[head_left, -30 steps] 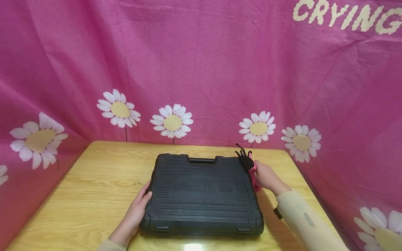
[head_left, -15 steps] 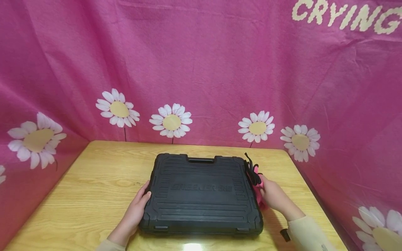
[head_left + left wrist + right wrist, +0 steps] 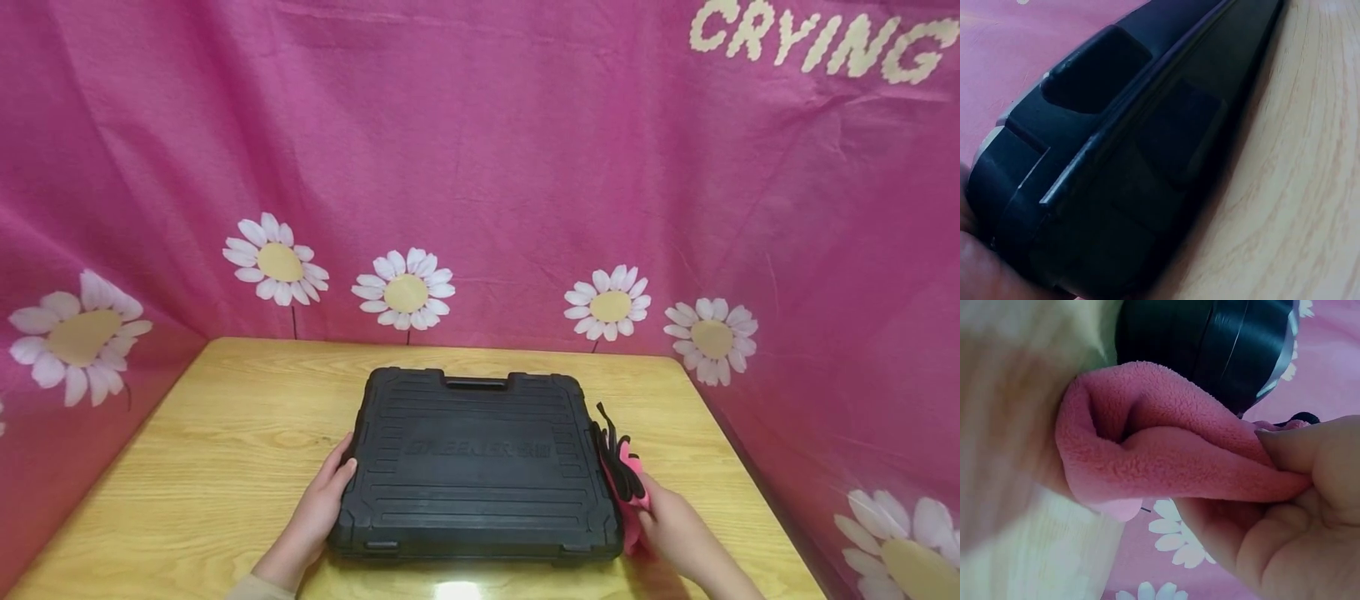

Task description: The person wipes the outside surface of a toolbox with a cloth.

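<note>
A closed black plastic tool case (image 3: 480, 458) with raised lettering lies flat on the table, its handle at the far side. My left hand (image 3: 322, 500) grips the case's left side, with the thumb at the top edge. In the left wrist view that case (image 3: 1110, 156) shows its dark side wall and a bit of my hand at the corner. My right hand (image 3: 678, 525) pinches a folded pink fleecy cloth (image 3: 1160, 437) with black strap-like trim, held against the case's right side near the front corner. The right wrist view shows the cloth doubled over between thumb and fingers.
The wooden table (image 3: 247, 417) extends to the left, behind and right of the case. A pink curtain (image 3: 480, 167) with printed daisies and lettering hangs behind the table and along both sides.
My right hand has slid the pink cloth along the case's right side, from the far corner toward the near one. The left hand keeps its hold, and the case stays in place.
</note>
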Demonstrator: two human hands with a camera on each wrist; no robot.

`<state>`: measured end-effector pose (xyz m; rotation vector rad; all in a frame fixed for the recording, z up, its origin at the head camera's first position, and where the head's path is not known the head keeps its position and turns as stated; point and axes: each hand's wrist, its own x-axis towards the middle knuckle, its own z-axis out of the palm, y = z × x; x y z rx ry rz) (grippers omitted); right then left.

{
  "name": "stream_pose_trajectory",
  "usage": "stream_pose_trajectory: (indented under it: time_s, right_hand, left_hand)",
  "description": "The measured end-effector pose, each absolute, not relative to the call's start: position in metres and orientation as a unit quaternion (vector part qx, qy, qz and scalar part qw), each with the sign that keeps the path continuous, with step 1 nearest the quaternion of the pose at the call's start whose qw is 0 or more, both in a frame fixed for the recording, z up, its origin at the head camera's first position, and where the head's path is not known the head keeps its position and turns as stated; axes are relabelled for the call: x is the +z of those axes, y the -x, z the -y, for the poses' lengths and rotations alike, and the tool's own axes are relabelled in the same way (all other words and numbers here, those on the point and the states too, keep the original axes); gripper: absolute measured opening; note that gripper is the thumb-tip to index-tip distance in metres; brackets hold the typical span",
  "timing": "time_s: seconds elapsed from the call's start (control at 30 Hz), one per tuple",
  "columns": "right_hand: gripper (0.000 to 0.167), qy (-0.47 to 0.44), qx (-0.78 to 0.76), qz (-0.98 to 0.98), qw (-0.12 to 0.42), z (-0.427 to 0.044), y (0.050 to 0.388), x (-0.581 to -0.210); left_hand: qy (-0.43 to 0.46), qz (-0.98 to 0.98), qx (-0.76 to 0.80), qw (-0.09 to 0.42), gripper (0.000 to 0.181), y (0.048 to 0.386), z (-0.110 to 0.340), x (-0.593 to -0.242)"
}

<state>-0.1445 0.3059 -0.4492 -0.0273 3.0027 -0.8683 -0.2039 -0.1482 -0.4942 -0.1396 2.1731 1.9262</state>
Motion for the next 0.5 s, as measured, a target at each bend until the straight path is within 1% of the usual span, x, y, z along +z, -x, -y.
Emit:
stream_pose_trajectory:
  time_s: [0.1, 0.33, 0.5]
  right_hand:
    - [0.02, -0.01, -0.282, -0.959, 0.014, -0.303, 0.135, -0.452]
    - [0.023, -0.048, -0.293, -0.954, 0.032, -0.3, 0.118, -0.458]
    - [0.02, -0.052, -0.288, -0.955, 0.046, -0.303, 0.113, -0.46]
  left_hand:
    - [0.05, -0.743, 0.657, 0.118, 0.061, 0.203, 0.149, -0.493]
    - [0.051, -0.741, 0.658, 0.12, 0.061, 0.203, 0.148, -0.492]
    - [0.049, -0.742, 0.657, 0.12, 0.061, 0.203, 0.148, -0.492]
